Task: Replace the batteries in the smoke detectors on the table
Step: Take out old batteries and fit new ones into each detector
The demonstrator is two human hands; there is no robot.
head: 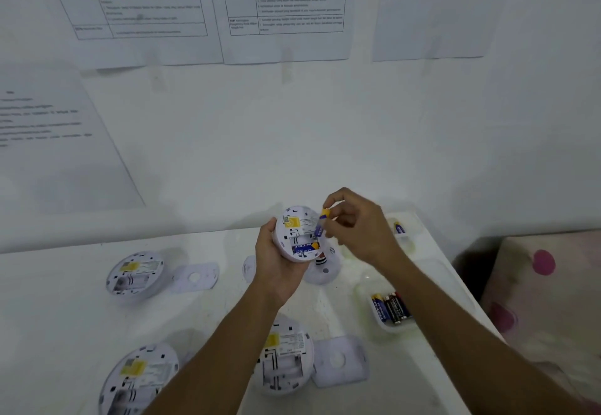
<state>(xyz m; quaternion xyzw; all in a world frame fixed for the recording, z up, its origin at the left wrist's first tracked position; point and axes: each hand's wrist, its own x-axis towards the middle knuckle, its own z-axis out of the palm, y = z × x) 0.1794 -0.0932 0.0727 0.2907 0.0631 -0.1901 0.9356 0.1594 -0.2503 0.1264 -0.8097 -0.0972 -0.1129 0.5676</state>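
- The left grip (276, 271) is curled round the rim of a smoke detector (294, 231), holding it back-side up above the surface (227, 314).
- The right grip (361, 229) pinches an AA battery (321, 222) by its yellow end, with the lower end tipped into the open bay at the detector's 3 o'clock edge.
- 1 seated battery (304, 247) lies at 5 o'clock in the bay.
- The AA looks light, rigid and smooth-sleeved, so probably slippery; pinch its sides near 1 end.
- The detector shell seems light, stiff plastic, best held by the rim, clear of the contacts.
- A tub of batteries (392, 309) sits at 4 o'clock.
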